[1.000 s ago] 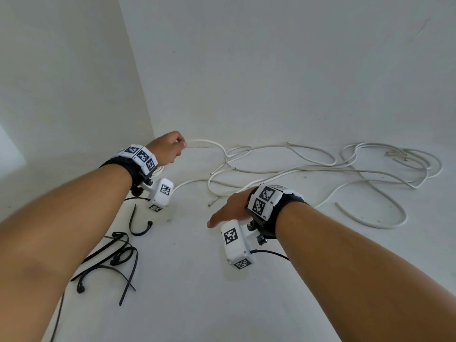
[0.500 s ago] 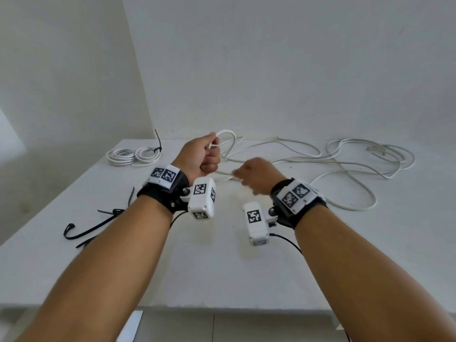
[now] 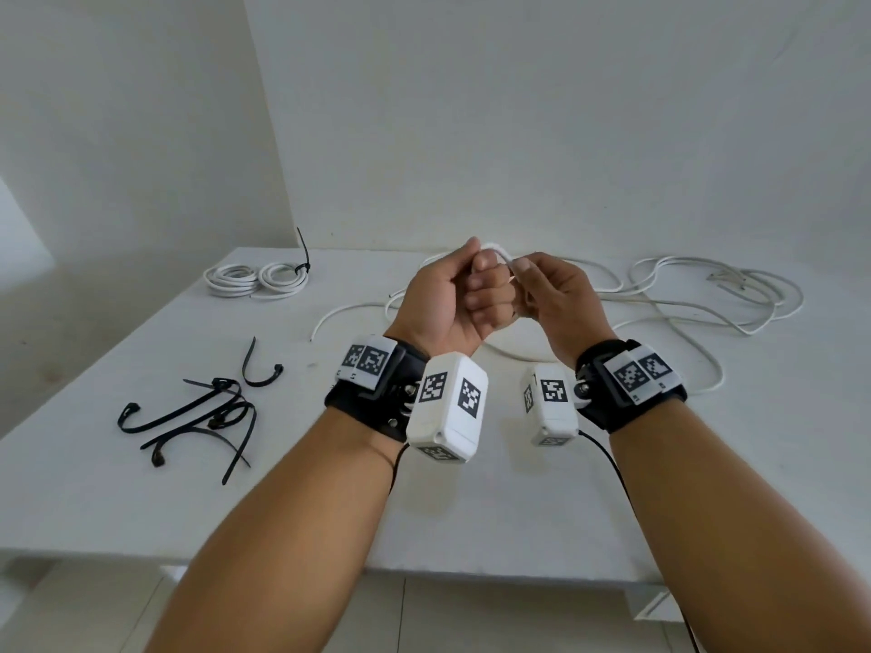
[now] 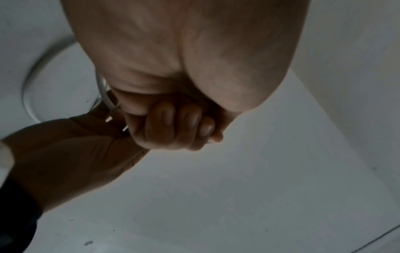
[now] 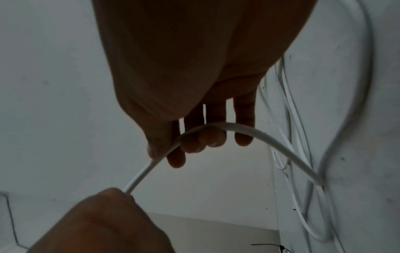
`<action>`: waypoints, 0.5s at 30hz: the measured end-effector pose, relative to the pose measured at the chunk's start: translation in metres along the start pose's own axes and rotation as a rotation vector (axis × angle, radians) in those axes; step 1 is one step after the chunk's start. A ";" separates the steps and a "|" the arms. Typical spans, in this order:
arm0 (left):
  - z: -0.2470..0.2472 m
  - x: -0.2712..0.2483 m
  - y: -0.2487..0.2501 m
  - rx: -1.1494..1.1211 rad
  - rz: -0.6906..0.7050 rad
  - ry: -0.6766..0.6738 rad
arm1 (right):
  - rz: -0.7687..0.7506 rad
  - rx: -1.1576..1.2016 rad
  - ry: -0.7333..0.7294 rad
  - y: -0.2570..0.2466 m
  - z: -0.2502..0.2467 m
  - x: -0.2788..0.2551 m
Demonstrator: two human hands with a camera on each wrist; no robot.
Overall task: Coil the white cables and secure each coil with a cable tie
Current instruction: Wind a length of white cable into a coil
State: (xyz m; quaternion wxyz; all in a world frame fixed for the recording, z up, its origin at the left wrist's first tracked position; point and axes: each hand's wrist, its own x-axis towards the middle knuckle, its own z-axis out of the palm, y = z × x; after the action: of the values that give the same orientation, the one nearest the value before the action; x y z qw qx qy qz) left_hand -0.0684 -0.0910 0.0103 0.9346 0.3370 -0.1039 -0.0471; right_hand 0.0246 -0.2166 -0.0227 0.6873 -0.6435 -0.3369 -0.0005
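My left hand (image 3: 464, 294) is a closed fist above the table, gripping a loop of white cable (image 3: 499, 249) that pokes out at its top. My right hand (image 3: 549, 294) sits right against it and pinches the same cable (image 5: 249, 132) between thumb and fingers, the cable arching over the fingertips. The rest of this cable (image 3: 660, 313) trails loose over the table to the right. In the left wrist view the left hand (image 4: 175, 123) is curled tight with the cable (image 4: 103, 95) emerging beside it. A finished coil (image 3: 257, 278) bound with a black tie lies at the back left.
Several loose black cable ties (image 3: 198, 417) lie on the white table (image 3: 471, 511) at the left front. A white wall rises directly behind the table. The table's near edge runs across below my forearms, with tiled floor under it.
Both hands have lifted off the table and come together; the left carried the cable end up, and the right, which lay flat a second ago, now pinches the cable beside it.
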 end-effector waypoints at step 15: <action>-0.027 0.037 0.038 -0.140 0.671 0.431 | 0.039 -0.443 -0.002 0.010 -0.019 -0.009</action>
State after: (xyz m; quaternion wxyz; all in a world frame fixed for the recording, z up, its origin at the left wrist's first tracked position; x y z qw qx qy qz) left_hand -0.0256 -0.0502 0.0203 0.9192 0.2221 -0.0064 0.3252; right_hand 0.0302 -0.2354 -0.0346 0.5287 -0.7853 -0.3166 -0.0605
